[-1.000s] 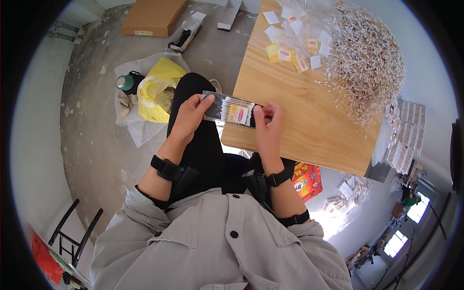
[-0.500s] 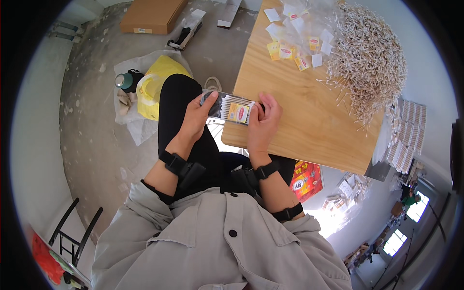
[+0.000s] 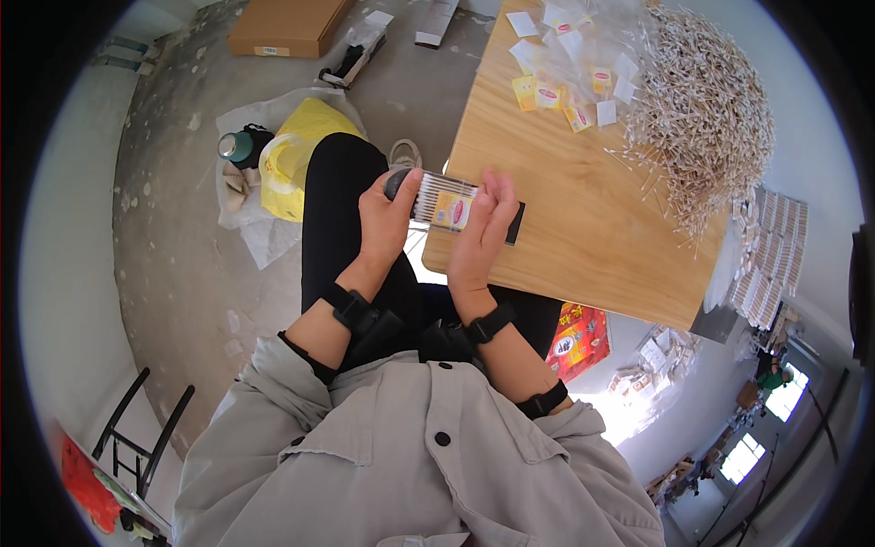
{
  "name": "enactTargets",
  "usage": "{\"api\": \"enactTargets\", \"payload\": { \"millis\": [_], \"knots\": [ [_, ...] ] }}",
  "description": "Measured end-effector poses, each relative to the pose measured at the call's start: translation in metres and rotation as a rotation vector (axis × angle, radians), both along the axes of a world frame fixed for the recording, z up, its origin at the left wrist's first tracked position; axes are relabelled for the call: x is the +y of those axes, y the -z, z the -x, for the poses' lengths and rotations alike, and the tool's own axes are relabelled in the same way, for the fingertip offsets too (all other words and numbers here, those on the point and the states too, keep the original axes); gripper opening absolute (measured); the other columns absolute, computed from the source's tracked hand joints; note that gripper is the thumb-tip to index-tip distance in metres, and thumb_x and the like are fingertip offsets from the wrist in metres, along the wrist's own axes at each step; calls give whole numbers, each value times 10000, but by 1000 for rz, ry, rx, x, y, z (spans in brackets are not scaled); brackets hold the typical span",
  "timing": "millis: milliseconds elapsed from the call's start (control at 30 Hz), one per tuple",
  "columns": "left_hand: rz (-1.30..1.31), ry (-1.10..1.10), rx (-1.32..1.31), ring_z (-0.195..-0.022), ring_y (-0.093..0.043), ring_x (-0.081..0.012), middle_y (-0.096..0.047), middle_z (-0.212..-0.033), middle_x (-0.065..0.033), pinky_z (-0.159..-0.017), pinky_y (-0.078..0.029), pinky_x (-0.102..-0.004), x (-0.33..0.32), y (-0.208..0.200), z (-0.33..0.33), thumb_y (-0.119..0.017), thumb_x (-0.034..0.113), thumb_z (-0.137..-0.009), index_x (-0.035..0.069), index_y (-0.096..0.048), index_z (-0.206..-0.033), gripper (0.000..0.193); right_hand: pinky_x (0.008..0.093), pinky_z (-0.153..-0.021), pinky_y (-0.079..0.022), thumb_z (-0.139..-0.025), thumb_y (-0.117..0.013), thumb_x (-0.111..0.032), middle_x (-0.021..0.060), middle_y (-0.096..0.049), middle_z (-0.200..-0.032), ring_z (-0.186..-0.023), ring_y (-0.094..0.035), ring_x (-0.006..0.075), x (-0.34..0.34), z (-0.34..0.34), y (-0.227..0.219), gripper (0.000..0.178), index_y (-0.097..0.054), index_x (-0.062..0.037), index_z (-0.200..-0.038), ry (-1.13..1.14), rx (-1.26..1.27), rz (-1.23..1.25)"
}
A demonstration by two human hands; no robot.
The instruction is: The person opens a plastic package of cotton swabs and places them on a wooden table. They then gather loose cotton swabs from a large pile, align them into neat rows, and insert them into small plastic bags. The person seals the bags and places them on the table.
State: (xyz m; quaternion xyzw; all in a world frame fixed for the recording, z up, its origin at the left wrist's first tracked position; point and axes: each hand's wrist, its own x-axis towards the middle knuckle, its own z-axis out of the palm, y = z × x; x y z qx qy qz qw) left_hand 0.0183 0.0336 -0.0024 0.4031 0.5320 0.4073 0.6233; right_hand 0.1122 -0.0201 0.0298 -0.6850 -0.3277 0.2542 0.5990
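Note:
A flat clear packet of cotton swabs (image 3: 445, 190) with a yellow, white and red label lies between my hands, over the table's near left corner. My left hand (image 3: 386, 214) is closed on its left end, the thumb on top, beside a dark rounded part. My right hand (image 3: 480, 237) rests against the right end with its fingers stretched out and covers part of it. A dark flat edge (image 3: 516, 225) shows past those fingers; whether it belongs to the packet I cannot tell.
On the wooden table (image 3: 565, 237) lie a big heap of loose swabs (image 3: 706, 109) and clear bags with label cards (image 3: 549, 96). A yellow bag (image 3: 290, 155) and a green-lidded bottle (image 3: 234, 146) are on the floor at left. Stacked swab packs (image 3: 770, 246) stand beyond the table's right side.
My right hand has gone from curled fingers at the packet's end to straight fingers along it. My left hand has shifted slightly right, and less of the packet's dark left part shows.

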Motion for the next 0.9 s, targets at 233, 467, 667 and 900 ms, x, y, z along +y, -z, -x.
{"api": "enactTargets", "payload": {
  "millis": [233, 467, 667, 900],
  "knots": [
    [-11, -37, -8, -693, -529, -29, -632, -795, 21, -619, -450, -203, -1, 4, -1, -668, 236, -949, -21, -661, -932, 258, 380, -1125, -303, -1056, -370, -194, 175, -405, -1345, -1289, -424, 277, 3, 6, 0, 413, -339, 48, -1389, 12, 51, -19],
    [-26, -43, 15, -721, -545, -42, -643, -803, 3, -640, -466, -221, -2, 0, 0, -656, 220, -954, -30, -665, -942, 250, 392, -1091, -338, -1038, -406, -178, 187, -410, -1301, -1235, -447, 291, 3, 12, -1, 415, -350, 39, -1387, 14, -71, -1],
    [-68, -70, 13, -737, -558, -63, -652, -807, -17, -663, -484, -253, -4, 12, -4, -644, 198, -951, -40, -672, -948, 239, 410, -1048, -363, -1018, -435, -178, 220, -433, -1260, -1185, -467, 335, 5, 12, 13, 420, -367, 54, -1362, 83, -100, -23],
    [0, 62, 108, -860, -563, -89, -636, -951, -39, -773, -459, -247, 7, 4, 24, -548, 336, -1005, -13, -617, -1096, 367, 363, -963, -455, -983, -504, -107, 159, -448, -1208, -1174, -512, 246, -8, -37, 30, 383, -406, 14, -1334, 41, 191, -103]
  ]
}}
